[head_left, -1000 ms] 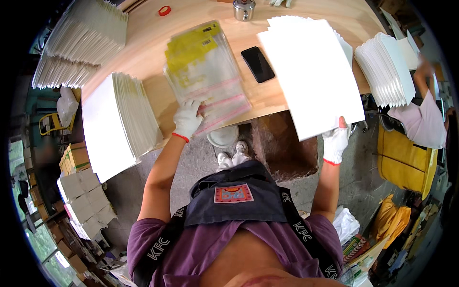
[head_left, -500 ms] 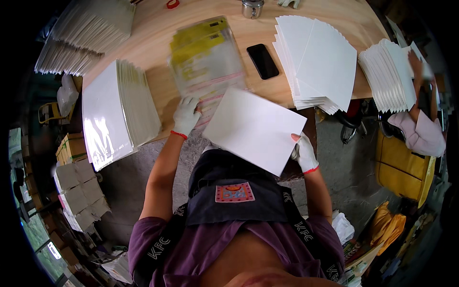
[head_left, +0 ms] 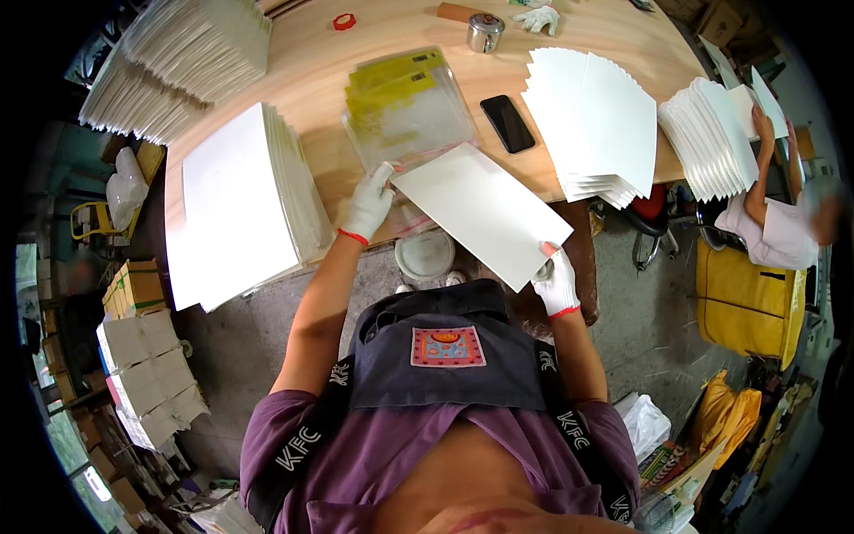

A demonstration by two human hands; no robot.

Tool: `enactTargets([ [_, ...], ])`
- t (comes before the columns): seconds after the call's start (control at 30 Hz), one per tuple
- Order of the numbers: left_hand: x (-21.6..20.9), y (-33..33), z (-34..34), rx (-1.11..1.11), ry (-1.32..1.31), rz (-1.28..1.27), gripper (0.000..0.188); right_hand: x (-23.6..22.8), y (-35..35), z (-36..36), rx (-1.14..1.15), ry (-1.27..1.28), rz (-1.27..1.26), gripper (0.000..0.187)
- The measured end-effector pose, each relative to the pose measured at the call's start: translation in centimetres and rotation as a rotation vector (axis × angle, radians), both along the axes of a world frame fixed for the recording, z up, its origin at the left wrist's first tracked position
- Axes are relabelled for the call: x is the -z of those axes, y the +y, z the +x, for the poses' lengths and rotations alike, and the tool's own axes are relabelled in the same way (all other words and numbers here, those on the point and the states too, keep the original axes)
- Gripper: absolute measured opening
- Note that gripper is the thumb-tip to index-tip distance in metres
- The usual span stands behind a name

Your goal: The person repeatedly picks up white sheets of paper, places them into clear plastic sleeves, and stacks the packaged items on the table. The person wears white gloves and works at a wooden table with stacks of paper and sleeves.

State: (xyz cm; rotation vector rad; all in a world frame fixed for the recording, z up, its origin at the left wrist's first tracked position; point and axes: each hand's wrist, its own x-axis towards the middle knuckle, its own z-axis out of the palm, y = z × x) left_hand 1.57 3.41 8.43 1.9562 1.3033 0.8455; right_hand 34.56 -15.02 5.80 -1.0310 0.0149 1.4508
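A blank white board is held tilted over the table's front edge, in front of my body. My right hand, in a white glove with a red cuff, grips its lower right corner with the thumb on top. At the opposite, upper left corner, my gloved left hand has its fingers closed on the board's edge. Just beyond the board lie overlapping clear plastic sleeves with yellow printed bands. Their near ends are partly hidden beneath the board and my left hand.
Fanned white boards and another white stack stand right, sleeved stacks left. A phone, metal cup, spare glove and red tape ring lie on the table. Another person works at far right.
My left hand has moved up and right from the sleeves to the board's corner. The board has turned slightly, still in my right hand. The view has shifted a little.
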Motion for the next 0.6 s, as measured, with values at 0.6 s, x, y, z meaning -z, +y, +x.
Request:
enactTargets([
  [0.6, 2.8, -7.6, 3.9, -0.416, -1.055, -0.320, 0.047, -3.1, -1.9, -6.9, -0.005, -0.093, 0.065, 0.013],
])
